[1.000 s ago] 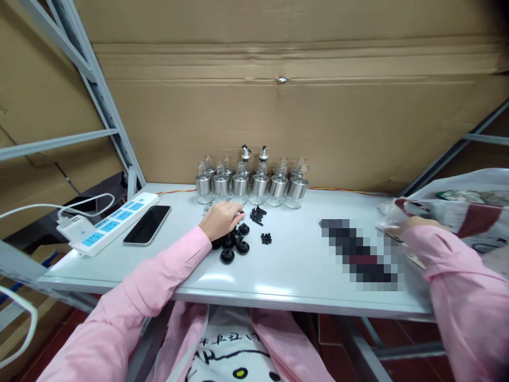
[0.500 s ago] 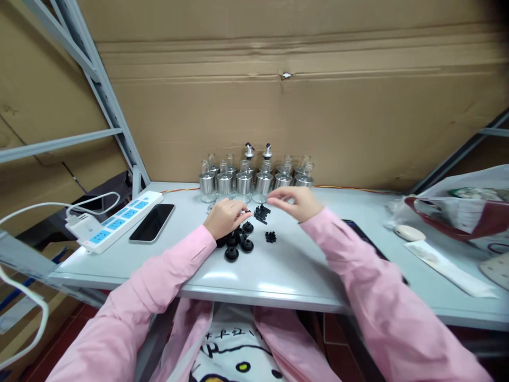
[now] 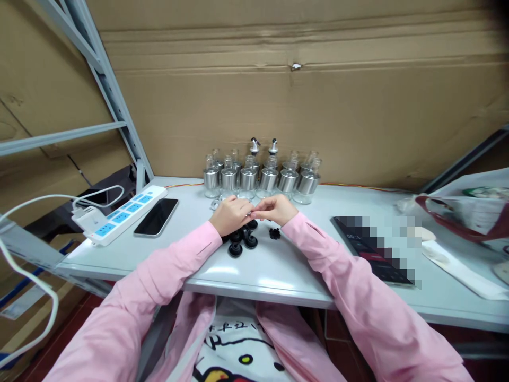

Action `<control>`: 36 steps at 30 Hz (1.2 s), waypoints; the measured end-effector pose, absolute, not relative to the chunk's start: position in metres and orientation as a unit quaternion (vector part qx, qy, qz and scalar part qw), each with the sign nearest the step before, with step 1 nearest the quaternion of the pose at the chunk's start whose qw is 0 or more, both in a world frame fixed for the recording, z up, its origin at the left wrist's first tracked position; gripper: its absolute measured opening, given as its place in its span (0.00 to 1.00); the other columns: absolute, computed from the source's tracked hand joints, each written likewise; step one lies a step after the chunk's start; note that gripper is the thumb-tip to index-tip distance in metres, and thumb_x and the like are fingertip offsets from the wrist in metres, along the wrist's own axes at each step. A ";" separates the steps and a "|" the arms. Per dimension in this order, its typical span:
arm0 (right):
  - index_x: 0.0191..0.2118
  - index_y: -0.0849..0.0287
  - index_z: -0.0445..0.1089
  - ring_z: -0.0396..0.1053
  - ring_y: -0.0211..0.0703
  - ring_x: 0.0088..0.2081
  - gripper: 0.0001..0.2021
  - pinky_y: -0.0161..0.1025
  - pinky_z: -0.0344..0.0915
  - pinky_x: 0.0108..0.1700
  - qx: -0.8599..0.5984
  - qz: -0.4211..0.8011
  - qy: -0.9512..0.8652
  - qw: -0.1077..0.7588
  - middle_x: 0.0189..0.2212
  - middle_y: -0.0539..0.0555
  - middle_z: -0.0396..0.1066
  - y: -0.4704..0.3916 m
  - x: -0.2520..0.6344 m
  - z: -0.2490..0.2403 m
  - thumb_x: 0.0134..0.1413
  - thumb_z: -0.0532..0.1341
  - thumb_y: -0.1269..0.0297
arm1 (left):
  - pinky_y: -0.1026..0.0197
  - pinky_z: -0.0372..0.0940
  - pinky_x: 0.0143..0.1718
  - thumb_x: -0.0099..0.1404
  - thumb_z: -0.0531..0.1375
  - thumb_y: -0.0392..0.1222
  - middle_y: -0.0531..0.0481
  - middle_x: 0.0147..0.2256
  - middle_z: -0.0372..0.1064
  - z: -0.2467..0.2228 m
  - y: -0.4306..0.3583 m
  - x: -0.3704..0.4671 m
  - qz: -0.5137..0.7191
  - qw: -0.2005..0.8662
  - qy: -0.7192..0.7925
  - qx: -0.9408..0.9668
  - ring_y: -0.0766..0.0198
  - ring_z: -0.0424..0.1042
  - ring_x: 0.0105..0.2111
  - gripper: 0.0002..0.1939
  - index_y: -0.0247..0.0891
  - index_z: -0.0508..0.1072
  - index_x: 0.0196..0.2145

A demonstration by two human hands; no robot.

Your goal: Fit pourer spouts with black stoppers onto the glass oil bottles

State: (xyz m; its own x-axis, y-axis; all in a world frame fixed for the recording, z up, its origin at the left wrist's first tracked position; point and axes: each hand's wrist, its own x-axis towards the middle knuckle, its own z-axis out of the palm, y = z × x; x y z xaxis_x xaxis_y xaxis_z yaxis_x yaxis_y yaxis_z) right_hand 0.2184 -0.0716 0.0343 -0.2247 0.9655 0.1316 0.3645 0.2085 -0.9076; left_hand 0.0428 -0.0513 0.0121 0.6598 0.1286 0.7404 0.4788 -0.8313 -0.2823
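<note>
**Left hand and right hand meet in front of the bottles**

A cardboard sheet rises behind the bottles, and a pale table carries them upright, grouped close together, clear glass wrapped in metal sleeves. Well to the left of the bottles lies a white power strip; to their right and nearer the person, a dark-screened device, partly pixelated. Both hands are just in front of the bottles, fingertips drawn together and touching; whatever is pinched there is too small and too covered to tell. A phone lies left of the bottles, beside the strip. Two silver pour spouts show at the bottles' back row. Black ridged discs lie in front of the bottles, partly under the left hand. Smallest, a clump of black bits sits in front of the bottles, near the right hand.
</note>
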 end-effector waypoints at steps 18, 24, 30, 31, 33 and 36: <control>0.26 0.63 0.74 0.70 0.34 0.21 0.15 0.32 0.69 0.27 -0.427 0.564 -0.673 0.212 0.18 0.48 0.72 -0.061 0.252 0.034 0.27 0.71 0.61 | 0.64 0.57 0.31 0.65 0.49 0.58 0.51 0.26 0.68 0.016 -0.056 0.046 -0.382 0.199 -0.107 -0.896 0.66 0.67 0.27 0.22 0.35 0.66 0.31; 0.21 0.61 0.74 0.68 0.34 0.18 0.07 0.31 0.68 0.24 -0.562 0.460 -0.664 0.180 0.15 0.49 0.72 -0.040 0.285 0.021 0.27 0.70 0.69 | 0.65 0.59 0.31 0.67 0.49 0.53 0.51 0.26 0.69 0.015 -0.051 0.040 -0.367 0.154 -0.160 -0.903 0.67 0.68 0.27 0.18 0.35 0.66 0.31; 0.21 0.60 0.74 0.69 0.33 0.18 0.08 0.28 0.69 0.23 -0.564 0.452 -0.674 0.153 0.15 0.48 0.71 -0.039 0.284 0.014 0.27 0.72 0.67 | 0.66 0.60 0.30 0.67 0.50 0.51 0.51 0.26 0.68 0.016 -0.052 0.041 -0.378 0.156 -0.144 -0.901 0.67 0.68 0.26 0.17 0.35 0.66 0.31; 0.21 0.59 0.74 0.69 0.33 0.18 0.09 0.28 0.69 0.23 -0.561 0.445 -0.683 0.148 0.15 0.47 0.72 -0.039 0.283 0.014 0.27 0.72 0.66 | 0.66 0.60 0.30 0.67 0.51 0.51 0.51 0.26 0.68 0.017 -0.052 0.041 -0.377 0.155 -0.145 -0.901 0.67 0.67 0.26 0.16 0.35 0.66 0.31; 0.22 0.59 0.74 0.69 0.32 0.19 0.09 0.27 0.69 0.24 -0.554 0.431 -0.699 0.136 0.16 0.46 0.72 -0.040 0.281 0.014 0.29 0.72 0.64 | 0.66 0.60 0.30 0.67 0.51 0.51 0.51 0.26 0.69 0.017 -0.052 0.041 -0.373 0.150 -0.151 -0.903 0.67 0.67 0.26 0.17 0.35 0.66 0.31; 0.22 0.60 0.74 0.70 0.33 0.19 0.10 0.28 0.69 0.24 -0.558 0.428 -0.699 0.128 0.16 0.47 0.72 -0.042 0.279 0.015 0.30 0.72 0.61 | 0.66 0.59 0.30 0.67 0.50 0.52 0.51 0.27 0.69 0.018 -0.051 0.039 -0.362 0.142 -0.160 -0.907 0.67 0.67 0.26 0.17 0.35 0.67 0.31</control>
